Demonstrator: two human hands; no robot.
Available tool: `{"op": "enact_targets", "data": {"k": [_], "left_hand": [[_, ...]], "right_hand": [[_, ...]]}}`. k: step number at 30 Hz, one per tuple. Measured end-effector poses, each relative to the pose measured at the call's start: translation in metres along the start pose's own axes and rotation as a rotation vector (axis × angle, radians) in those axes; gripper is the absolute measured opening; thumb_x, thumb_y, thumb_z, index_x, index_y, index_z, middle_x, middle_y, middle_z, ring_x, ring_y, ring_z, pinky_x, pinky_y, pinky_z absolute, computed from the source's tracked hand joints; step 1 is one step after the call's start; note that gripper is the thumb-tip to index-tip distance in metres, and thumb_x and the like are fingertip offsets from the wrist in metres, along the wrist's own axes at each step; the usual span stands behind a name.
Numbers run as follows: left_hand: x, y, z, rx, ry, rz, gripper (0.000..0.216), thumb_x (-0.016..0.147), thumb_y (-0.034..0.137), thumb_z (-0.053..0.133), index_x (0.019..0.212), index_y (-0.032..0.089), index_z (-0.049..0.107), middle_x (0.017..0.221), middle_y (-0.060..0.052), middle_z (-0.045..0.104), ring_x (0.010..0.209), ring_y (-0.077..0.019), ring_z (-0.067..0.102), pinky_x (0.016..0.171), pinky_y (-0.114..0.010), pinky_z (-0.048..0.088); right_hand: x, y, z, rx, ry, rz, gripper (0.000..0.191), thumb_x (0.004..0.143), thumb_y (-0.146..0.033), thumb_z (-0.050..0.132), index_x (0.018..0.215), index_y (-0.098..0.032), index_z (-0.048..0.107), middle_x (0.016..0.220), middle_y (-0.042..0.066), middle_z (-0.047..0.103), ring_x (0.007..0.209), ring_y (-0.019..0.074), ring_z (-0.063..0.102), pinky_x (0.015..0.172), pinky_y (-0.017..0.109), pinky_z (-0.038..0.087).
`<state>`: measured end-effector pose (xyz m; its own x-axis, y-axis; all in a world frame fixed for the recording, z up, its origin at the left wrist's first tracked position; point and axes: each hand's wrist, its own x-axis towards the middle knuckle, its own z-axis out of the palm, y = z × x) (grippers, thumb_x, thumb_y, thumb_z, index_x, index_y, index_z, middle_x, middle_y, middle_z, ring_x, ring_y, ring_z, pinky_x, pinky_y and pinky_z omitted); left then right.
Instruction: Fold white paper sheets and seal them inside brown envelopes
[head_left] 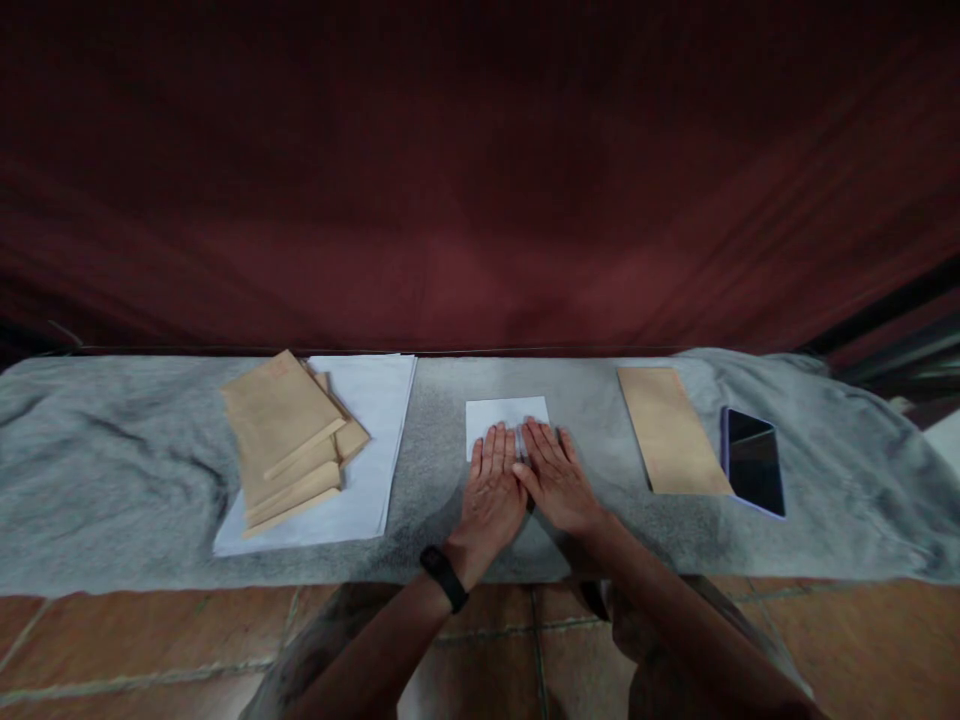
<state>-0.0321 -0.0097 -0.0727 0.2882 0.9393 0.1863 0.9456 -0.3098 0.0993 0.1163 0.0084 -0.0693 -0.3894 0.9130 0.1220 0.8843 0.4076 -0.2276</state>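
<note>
A small folded white sheet of paper (pixel 504 415) lies in the middle of a table covered with grey cloth (pixel 112 470). My left hand (pixel 491 490) lies flat on the paper's near edge, fingers stretched out and together. My right hand (pixel 556 478) rests flat beside it, fingers extended, touching the paper's near right part. Both hands press down side by side. A black band sits on my left wrist (pixel 444 576).
A stack of brown envelopes (pixel 289 440) lies on white sheets (pixel 375 430) at the left. A single brown envelope (pixel 671 430) and a dark phone (pixel 752 462) lie at the right. A dark red curtain (pixel 480 180) hangs behind the table. Tiled floor (pixel 150 640) shows below.
</note>
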Motion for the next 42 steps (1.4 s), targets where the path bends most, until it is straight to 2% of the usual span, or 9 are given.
{"op": "enact_targets", "data": {"k": [8,16,20,25,27,31,33,38,42], "left_hand": [[-0.002,-0.009,-0.01,-0.024,-0.002,-0.092,0.066,0.101,0.03,0.04,0.16,0.001,0.027,0.168,-0.022,0.03,0.159,-0.0294,0.022,0.129,-0.051,0.027],[-0.003,-0.02,-0.006,-0.04,0.049,-0.131,0.077,0.103,0.05,0.04,0.159,0.0,0.027,0.166,-0.026,0.031,0.158,-0.0332,0.023,0.127,-0.056,0.029],[-0.002,-0.025,-0.006,-0.058,0.097,-0.16,0.075,0.104,0.05,0.038,0.16,0.0,0.027,0.164,-0.027,0.035,0.157,-0.0349,0.027,0.125,-0.06,0.029],[0.006,-0.026,-0.011,-0.055,0.122,-0.203,0.066,0.106,0.041,0.035,0.159,0.001,0.03,0.162,-0.026,0.039,0.156,-0.0348,0.029,0.126,-0.061,0.027],[0.01,-0.023,-0.013,-0.074,0.112,-0.169,0.062,0.107,0.036,0.033,0.159,0.003,0.031,0.163,-0.023,0.038,0.157,-0.0321,0.028,0.127,-0.058,0.027],[0.018,-0.008,-0.016,-0.172,0.036,0.032,0.057,0.109,0.034,0.026,0.159,0.008,0.033,0.166,-0.014,0.037,0.158,-0.023,0.027,0.13,-0.048,0.027],[0.021,-0.001,-0.017,-0.215,-0.004,0.091,0.057,0.11,0.035,0.024,0.159,0.01,0.034,0.167,-0.012,0.037,0.158,-0.0212,0.027,0.13,-0.047,0.027],[0.031,0.006,-0.014,-0.246,-0.035,0.101,0.063,0.109,0.046,0.025,0.158,0.008,0.036,0.167,-0.015,0.035,0.159,-0.0225,0.024,0.13,-0.049,0.025],[0.038,0.008,-0.007,-0.241,-0.03,0.103,0.066,0.108,0.051,0.026,0.158,0.009,0.037,0.166,-0.015,0.036,0.158,-0.0238,0.025,0.13,-0.049,0.023]], "right_hand": [[-0.003,0.004,0.006,-0.069,0.102,0.013,0.065,0.11,-0.046,0.026,0.164,-0.009,0.028,0.168,0.017,0.033,0.157,0.0285,0.028,0.128,0.056,0.016],[-0.003,0.007,0.007,-0.068,0.139,0.06,0.065,0.11,-0.046,0.029,0.164,-0.01,0.028,0.167,0.019,0.035,0.155,0.0315,0.031,0.126,0.058,0.019],[-0.003,0.01,0.006,-0.067,0.14,0.106,0.065,0.109,-0.048,0.03,0.163,-0.011,0.029,0.166,0.02,0.035,0.154,0.0331,0.034,0.125,0.058,0.02],[-0.003,0.009,0.004,-0.057,0.107,0.133,0.067,0.109,-0.048,0.03,0.163,-0.009,0.029,0.167,0.02,0.033,0.154,0.0327,0.033,0.126,0.057,0.02],[-0.002,0.009,0.004,-0.067,0.101,0.133,0.066,0.109,-0.047,0.03,0.163,-0.009,0.03,0.167,0.02,0.033,0.155,0.0326,0.032,0.126,0.057,0.02],[-0.002,0.01,0.006,-0.105,0.087,0.122,0.061,0.109,-0.036,0.027,0.163,-0.008,0.029,0.168,0.018,0.033,0.156,0.0303,0.029,0.127,0.057,0.018],[-0.003,0.012,0.006,-0.127,0.078,0.119,0.059,0.107,-0.028,0.025,0.163,-0.01,0.03,0.168,0.016,0.034,0.157,0.0288,0.028,0.128,0.056,0.018],[-0.004,0.017,0.003,-0.185,0.018,0.049,0.057,0.103,-0.018,0.028,0.159,-0.014,0.041,0.17,0.013,0.031,0.158,0.0291,0.024,0.128,0.057,0.019],[-0.004,0.016,-0.001,-0.201,0.017,0.025,0.058,0.103,-0.017,0.029,0.161,-0.014,0.038,0.17,0.014,0.03,0.158,0.0307,0.024,0.128,0.058,0.019]]}}
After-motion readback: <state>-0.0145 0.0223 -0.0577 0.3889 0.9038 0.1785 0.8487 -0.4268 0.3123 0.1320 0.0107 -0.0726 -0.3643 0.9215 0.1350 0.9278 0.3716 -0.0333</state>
